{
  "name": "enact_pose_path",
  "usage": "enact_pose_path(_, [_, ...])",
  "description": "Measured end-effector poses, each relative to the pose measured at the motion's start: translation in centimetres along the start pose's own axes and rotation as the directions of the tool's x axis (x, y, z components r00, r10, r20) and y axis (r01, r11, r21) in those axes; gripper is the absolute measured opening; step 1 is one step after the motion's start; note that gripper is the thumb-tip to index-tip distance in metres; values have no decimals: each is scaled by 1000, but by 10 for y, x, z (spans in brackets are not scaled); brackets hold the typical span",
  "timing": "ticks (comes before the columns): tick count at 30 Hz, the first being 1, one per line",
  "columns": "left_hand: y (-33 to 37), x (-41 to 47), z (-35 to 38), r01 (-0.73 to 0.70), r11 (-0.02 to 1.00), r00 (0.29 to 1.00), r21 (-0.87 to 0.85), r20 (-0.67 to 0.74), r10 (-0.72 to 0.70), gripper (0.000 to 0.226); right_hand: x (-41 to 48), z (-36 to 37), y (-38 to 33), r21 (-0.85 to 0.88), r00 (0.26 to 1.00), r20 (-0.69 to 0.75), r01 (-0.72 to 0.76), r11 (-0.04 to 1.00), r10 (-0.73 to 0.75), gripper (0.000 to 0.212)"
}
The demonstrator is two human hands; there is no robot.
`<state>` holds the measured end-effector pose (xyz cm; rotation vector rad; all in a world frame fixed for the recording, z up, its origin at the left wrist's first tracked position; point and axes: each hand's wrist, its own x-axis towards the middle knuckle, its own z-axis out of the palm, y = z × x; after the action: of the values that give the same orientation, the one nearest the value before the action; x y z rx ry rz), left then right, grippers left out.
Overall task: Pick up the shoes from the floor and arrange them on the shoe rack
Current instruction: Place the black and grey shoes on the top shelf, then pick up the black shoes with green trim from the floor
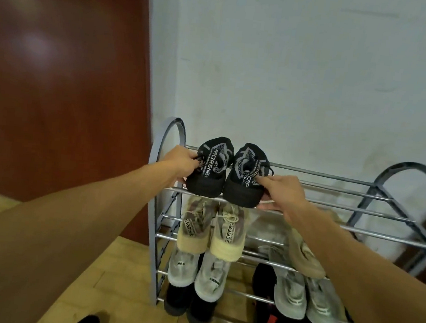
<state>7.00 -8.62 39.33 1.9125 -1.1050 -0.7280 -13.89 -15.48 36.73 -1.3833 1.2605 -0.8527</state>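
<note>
1. left black sneaker (pixel 210 170) and right black sneaker (pixel 246 179): side by side, touching, heels outward, on the left end of the shoe rack (pixel 334 177) top tier.
2. left hand (pixel 181 162): fingers curled round the left black sneaker's outer edge at the laces.
3. right hand (pixel 285 193): pinches the right black sneaker, forefinger on the upper, thumb under the heel.
4. next tier down: beige sneakers (pixel 213 228); under them, grey sneakers (pixel 197 270).
5. rack stands against a pale wall (pixel 292 65), beside a red-brown door (pixel 59 83).
</note>
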Motion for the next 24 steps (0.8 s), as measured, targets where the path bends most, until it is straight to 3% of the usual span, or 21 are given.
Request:
enact_pose_path(4, [1, -15, -2, 13, 999, 999, -49, 36, -12, 37, -15, -1, -5, -97, 1000, 6, -7, 995, 7, 23])
enact_pose_path(7, [6, -34, -11, -6, 999, 1000, -51, 8, 6, 44, -36, 3, -16, -297, 991, -67, 94, 950, -119, 28])
enact_pose_path(11, [13, -82, -40, -79, 996, 997, -42, -16, 78, 44, -86, 15, -36, -617, 922, -66, 263, 742, -381, 26])
enact_pose_path(14, [7, -127, -64, -105, 994, 994, -10, 1, 105, 40, -127, 32, -43, -689, 900, 124, 382, 617, -419, 27])
enact_pose_path(19, [-38, -185, -96, -28, 996, 996, 81, 83, 22, 35, -180, 80, -30, -725, 852, 486, 518, 453, -195, 28])
enact_pose_path(24, [-122, -216, -106, 95, 974, 984, 204, 131, -124, 30, -208, 141, 21, -741, 759, 651, 625, 246, 33, 29])
